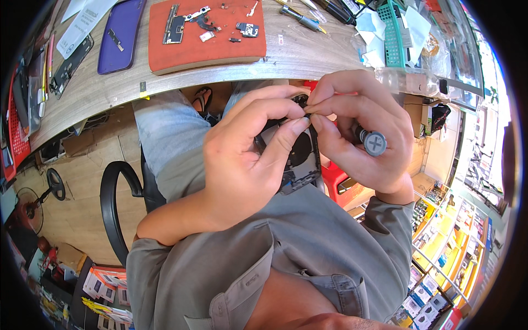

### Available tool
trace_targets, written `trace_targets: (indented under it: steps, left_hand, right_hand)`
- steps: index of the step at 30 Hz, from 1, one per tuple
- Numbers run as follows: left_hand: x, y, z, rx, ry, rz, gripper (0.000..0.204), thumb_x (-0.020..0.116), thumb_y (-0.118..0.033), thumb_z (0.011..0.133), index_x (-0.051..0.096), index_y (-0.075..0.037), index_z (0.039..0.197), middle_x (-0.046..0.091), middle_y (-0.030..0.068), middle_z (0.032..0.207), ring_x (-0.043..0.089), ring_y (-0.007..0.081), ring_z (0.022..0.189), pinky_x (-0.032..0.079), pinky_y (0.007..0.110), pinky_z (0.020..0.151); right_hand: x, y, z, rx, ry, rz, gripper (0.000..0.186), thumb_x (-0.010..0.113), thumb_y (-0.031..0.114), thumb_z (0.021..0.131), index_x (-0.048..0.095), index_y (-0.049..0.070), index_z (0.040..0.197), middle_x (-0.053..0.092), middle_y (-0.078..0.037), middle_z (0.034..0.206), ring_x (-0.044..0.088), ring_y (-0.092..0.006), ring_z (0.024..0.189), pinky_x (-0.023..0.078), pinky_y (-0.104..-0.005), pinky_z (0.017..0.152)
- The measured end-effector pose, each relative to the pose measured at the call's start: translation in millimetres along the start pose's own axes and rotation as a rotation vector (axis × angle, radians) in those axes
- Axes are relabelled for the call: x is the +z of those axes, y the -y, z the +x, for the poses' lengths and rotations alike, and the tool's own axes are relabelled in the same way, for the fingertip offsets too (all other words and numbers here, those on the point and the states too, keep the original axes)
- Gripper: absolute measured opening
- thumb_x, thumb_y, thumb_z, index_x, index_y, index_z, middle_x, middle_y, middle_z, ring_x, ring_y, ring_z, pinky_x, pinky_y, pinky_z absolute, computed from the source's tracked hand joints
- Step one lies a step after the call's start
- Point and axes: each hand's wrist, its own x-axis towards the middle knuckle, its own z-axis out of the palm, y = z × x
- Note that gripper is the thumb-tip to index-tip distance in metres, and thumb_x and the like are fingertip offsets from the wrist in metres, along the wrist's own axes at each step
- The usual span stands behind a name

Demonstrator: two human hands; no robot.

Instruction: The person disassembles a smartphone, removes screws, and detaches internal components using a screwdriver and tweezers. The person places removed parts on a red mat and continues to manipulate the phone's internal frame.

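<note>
An opened phone (302, 160), its dark inside showing a round black patch, is held up between the two hands, in front of the grey shirt (308, 231) and clear of the worktop (297, 61). The left hand (242, 140) grips it from 9 o'clock, the fingers bent over its upper end and the thumb pressed in toward them. The right hand (366, 124) comes from 2 o'clock, its thumb and index fingertips pinched together at the phone's upper end; whatever lies between them is too small to tell. A dark driver (375, 143) with a grey, cross-marked round end is tucked inside the same hand.

Taking the phone as the dial's centre, a red pad (220, 55) lies on the worktop at 11 o'clock, carrying a long circuit board (174, 30) and scattered small parts. Farther round, at 10 o'clock, sits a purple case (122, 55) with a thin dark strip in it. A pen-like tool (302, 19) points across the wood at 12, and a teal rack (391, 38) stands at 1 among pale papers. Below the worktop, a red stool (335, 181) shows at 4 o'clock, with lit display shelves (454, 242) well beyond. A black armrest (110, 203) curves between 8 and 9.
</note>
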Motion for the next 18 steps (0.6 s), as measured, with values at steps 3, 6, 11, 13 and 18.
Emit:
trace_targets:
  steps: [3,6,11,13,18]
  left_hand:
    - [1,7,0,-0.084,-0.024,-0.083,0.014,0.078,-0.001,0.099,0.074,0.003,0.112,0.077,0.0147,0.12,0.074,0.0216,0.104,0.058,0.032,0.091]
    - [-6,8,2,-0.265,0.019,-0.184,0.013,0.078,-0.004,0.101,0.075,0.003,0.112,0.077,0.0118,0.119,0.072,0.0156,0.102,0.058,0.03,0.09]
    - [-20,4,7,-0.536,0.055,-0.381,0.016,0.077,-0.008,0.104,0.074,0.003,0.114,0.077,0.0073,0.114,0.071,0.0079,0.097,0.059,0.025,0.084]
    - [-25,6,8,-0.583,0.073,-0.429,0.016,0.077,-0.009,0.104,0.074,0.003,0.115,0.077,0.0068,0.113,0.071,0.0071,0.097,0.059,0.025,0.083]
    - [-31,10,8,-0.556,0.047,-0.443,0.016,0.076,-0.009,0.105,0.073,0.002,0.115,0.077,0.0065,0.114,0.071,0.0068,0.096,0.059,0.024,0.082]
  right_hand:
    - [2,0,3,0.038,-0.019,-0.012,0.023,0.078,-0.012,0.083,0.076,-0.004,0.104,0.074,-0.011,0.116,0.048,-0.0013,0.06,0.037,-0.0198,0.054]
    - [-3,-8,4,0.106,-0.092,-0.001,0.028,0.081,-0.005,0.086,0.077,-0.003,0.113,0.075,-0.008,0.115,0.05,-0.0003,0.063,0.038,-0.0187,0.057]
    - [-17,-65,13,0.613,-0.232,-0.047,0.031,0.079,0.01,0.093,0.075,0.001,0.122,0.077,-0.01,0.11,0.068,-0.0169,0.081,0.057,-0.0303,0.074]
    - [-10,-114,4,0.589,-0.221,-0.282,0.028,0.076,0.013,0.097,0.073,0.001,0.122,0.076,-0.012,0.11,0.07,-0.0204,0.085,0.057,-0.0338,0.076]
    - [11,-163,-1,0.363,-0.358,-0.513,0.027,0.073,0.013,0.099,0.071,0.001,0.123,0.073,-0.018,0.108,0.071,-0.0356,0.097,0.057,-0.044,0.087]
